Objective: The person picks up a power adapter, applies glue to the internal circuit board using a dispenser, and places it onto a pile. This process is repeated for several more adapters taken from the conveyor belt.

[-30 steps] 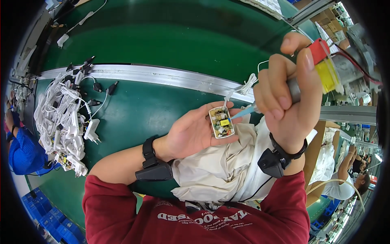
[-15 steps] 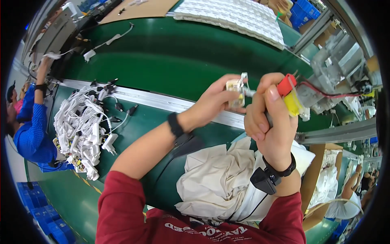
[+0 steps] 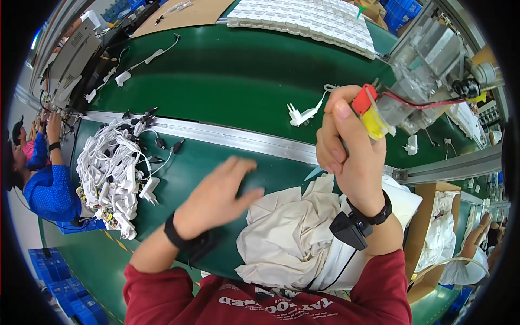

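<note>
Right hand (image 3: 352, 142) wrapped firmly around the tool (image 3: 375, 123), thumb up beside the red part, and that looks like the hold to keep: wrist quiet, pressure even, no twisting. Look at the pale blue nozzle (image 3: 313, 173), poking out on the near left of that fist, right by the far edge of the cloth (image 3: 287, 233); best keep the tip clear of the fabric, where it could smear or snag. Those wires (image 3: 414, 103) trailing off right want slack, too. Over to the left hand (image 3: 214, 195), blurred above the bench (image 3: 189, 162), fingers loose and spread, nothing showing in its grasp, between cloth and pile (image 3: 108, 168).

Now the tool itself, right of centre, up above the bench: a bright red piece, yellow just nearer, greyish clear bulk stretching away far right. Where it ends and the fixtures behind begin, I can't tell; the fist hides its middle. Beyond the rail (image 3: 216, 138), just left of it, one white adapter (image 3: 303, 115) with its pins pointing far left.
</note>
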Tool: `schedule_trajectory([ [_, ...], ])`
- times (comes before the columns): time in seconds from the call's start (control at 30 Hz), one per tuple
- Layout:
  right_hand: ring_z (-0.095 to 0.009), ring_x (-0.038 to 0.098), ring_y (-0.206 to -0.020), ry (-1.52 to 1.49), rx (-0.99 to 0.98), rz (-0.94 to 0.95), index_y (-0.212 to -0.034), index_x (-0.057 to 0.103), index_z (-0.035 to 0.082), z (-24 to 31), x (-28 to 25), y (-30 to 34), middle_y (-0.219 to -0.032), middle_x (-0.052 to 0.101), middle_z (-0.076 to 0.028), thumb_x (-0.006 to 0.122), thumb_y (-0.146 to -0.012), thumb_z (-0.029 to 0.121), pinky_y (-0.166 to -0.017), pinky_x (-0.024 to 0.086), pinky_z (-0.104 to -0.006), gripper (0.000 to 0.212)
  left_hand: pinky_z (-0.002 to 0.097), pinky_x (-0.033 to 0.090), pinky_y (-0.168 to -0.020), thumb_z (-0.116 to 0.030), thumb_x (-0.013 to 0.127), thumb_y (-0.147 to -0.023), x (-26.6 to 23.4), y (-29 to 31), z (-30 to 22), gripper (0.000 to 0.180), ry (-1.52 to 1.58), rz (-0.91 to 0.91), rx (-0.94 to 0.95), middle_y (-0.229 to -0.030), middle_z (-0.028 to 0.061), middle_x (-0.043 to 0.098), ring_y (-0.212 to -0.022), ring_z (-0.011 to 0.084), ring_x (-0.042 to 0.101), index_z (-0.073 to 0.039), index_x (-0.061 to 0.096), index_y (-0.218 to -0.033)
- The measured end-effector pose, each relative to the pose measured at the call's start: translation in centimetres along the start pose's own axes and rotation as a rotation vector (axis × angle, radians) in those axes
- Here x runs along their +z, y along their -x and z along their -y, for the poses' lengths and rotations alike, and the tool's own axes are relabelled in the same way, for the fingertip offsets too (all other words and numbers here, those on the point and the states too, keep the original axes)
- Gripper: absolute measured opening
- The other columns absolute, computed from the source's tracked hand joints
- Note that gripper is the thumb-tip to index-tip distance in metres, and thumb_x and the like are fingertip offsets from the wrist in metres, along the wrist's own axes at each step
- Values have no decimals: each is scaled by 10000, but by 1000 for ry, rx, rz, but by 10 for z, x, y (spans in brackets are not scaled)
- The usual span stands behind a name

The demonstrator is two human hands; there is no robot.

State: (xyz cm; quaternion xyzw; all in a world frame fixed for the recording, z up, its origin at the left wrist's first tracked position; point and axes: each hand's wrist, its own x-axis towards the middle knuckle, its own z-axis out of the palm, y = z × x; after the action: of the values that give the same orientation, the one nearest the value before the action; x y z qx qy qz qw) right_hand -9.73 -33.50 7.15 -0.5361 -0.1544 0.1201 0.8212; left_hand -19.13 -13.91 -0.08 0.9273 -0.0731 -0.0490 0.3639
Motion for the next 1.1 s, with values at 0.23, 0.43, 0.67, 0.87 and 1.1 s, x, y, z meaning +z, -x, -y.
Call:
schedule_trajectory([
  [0.23, -22, 331, -413, -33, 50, 65, -950, 472, 49, -4, 13, 12, -516, 411, 43, 550, -925, 186, -379, 261, -201, 159, 241, 458, -603, -141, 681, -812, 41, 38, -9, 227, 259, 15, -81, -899, 80, 575, -716, 141, 578, -22, 603, -989],
  [0.43, -22, 313, -406, 4, 77, 147, -961, 465, 55, -6, 29, 32, -515, 386, 45, 529, -935, 192, -371, 248, -204, 153, 197, 425, -567, -43, 594, -874, 55, 33, -16, 84, 1144, -77, -128, -913, 46, 599, -667, 60, 537, -14, 609, -951],
  [0.67, -43, 254, -370, 8, 63, 201, -979, 433, 60, -15, 28, 30, -503, 341, 18, 464, -961, 210, -345, 220, -219, 154, 156, 420, -554, 14, 569, -878, 81, 36, -21, 206, 851, -132, 134, -944, 29, 607, -698, 30, 551, -16, 615, -1076],
  [0.87, -11, 337, -429, -128, 83, 134, -981, 462, 36, -14, 23, 29, -521, 428, 54, 555, -918, 151, -390, 244, -200, 162, 165, 453, -557, -40, 591, -886, 72, 28, -19, 217, 1221, -299, -67, -945, 15, 624, -693, 24, 550, -34, 632, -1098],
  [1.1, -25, 347, -414, -72, 63, 205, -985, 459, 33, -14, 24, 32, -527, 437, 37, 537, -920, 152, -384, 254, -205, 156, 170, 457, -568, -70, 599, -894, 79, 31, -14, 224, 1098, -13, -145, -885, -7, 640, -687, 12, 541, -31, 624, -1113],
])
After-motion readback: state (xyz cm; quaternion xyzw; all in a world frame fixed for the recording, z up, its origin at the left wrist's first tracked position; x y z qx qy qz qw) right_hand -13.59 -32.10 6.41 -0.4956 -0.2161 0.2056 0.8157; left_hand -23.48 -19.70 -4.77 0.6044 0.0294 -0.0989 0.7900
